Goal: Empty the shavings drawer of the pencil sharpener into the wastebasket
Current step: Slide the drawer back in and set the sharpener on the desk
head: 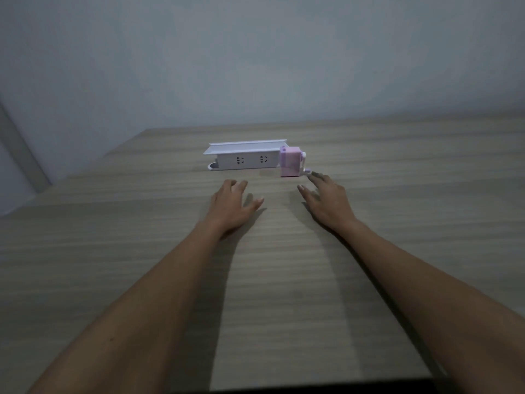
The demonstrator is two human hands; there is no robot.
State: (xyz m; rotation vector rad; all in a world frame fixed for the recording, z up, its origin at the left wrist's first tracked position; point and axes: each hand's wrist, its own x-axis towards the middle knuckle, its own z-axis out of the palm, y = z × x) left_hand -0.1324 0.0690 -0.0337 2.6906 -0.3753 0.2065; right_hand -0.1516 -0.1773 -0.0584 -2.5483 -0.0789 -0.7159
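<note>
A small pink pencil sharpener (290, 161) with a side crank stands upright on the wooden table (284, 280), toward the far middle. My right hand (326, 200) reaches out flat just right of it, fingers spread, and its fingertips are close to the crank. Nothing is in that hand. My left hand (234, 204) hovers low over the table in front of and left of the sharpener, fingers apart and holding nothing. No wastebasket is in view, and I cannot make out the shavings drawer.
A white power strip box (244, 157) with sockets on its front lies directly left of the sharpener, touching or nearly touching it. A pale wall rises behind the table. The table's left edge runs diagonally at the far left.
</note>
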